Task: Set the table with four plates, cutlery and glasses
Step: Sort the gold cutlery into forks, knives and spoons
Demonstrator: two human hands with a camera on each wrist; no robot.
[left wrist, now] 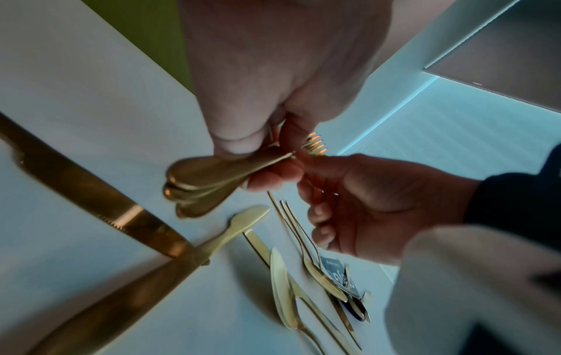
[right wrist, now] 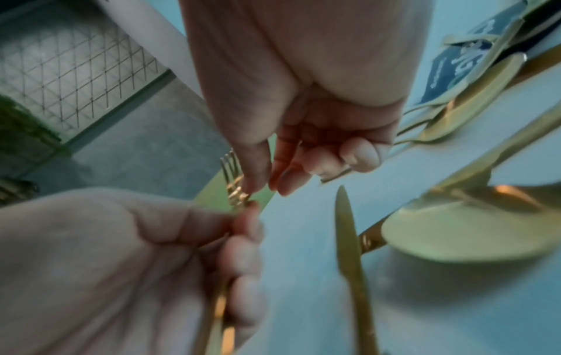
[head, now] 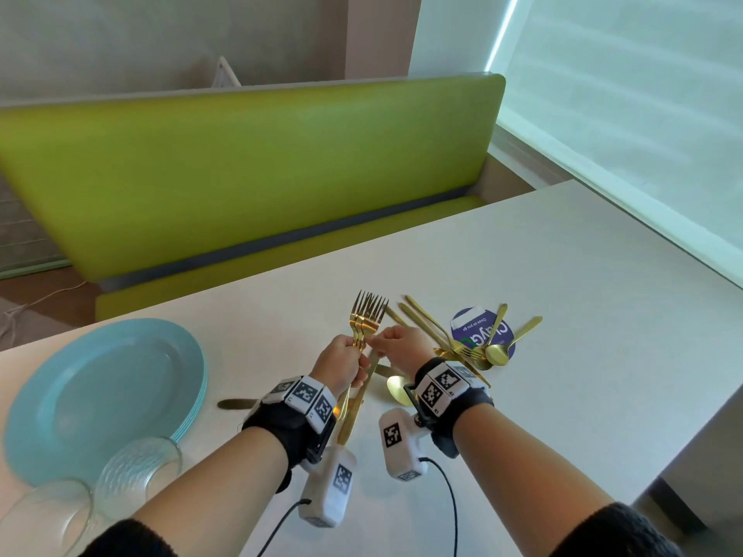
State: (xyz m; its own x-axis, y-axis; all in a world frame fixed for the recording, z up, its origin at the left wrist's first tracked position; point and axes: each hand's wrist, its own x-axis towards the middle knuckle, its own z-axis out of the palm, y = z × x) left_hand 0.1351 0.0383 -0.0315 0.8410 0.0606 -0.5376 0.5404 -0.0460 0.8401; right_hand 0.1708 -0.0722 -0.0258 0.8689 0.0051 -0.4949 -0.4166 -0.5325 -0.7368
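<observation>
Left hand [head: 341, 361] curled round the handles of a bundle of gold metal forks [head: 366, 318], tines up and fanned above the fist, held clear of the white table [head: 563, 299]. Right hand [head: 398, 347] meeting the bundle at the fork necks, thumb and forefinger pinching there, remaining fingers loosely curled; whether adding a fork or pulling one out, cannot tell. From the left wrist view, several rounded handle ends [left wrist: 194, 187] seen stacked below the gripping fingers.

Loose gold cutlery noted on the table, unsorted: a heap of spoons and knives [head: 478, 347] lying across a round dark-blue sticker [head: 482, 331] just right of the hands, a gold knife [head: 237, 404] beside the plates, another spoon bowl [head: 396, 389] under the right wrist.

Stack of pale blue round plates [head: 104, 396] still piled together at the near left. Two clear ribbed glasses [head: 136, 472] lying on their sides against the stack's near edge; any further glasses not in view.

Assessment: early stage. Cutlery being sorted by type; no place setting laid out anywhere in view. Outstanding: distribute four plates, place cutlery at each, stand a glass at each. Fork count in the bundle not readable with certainty.
</observation>
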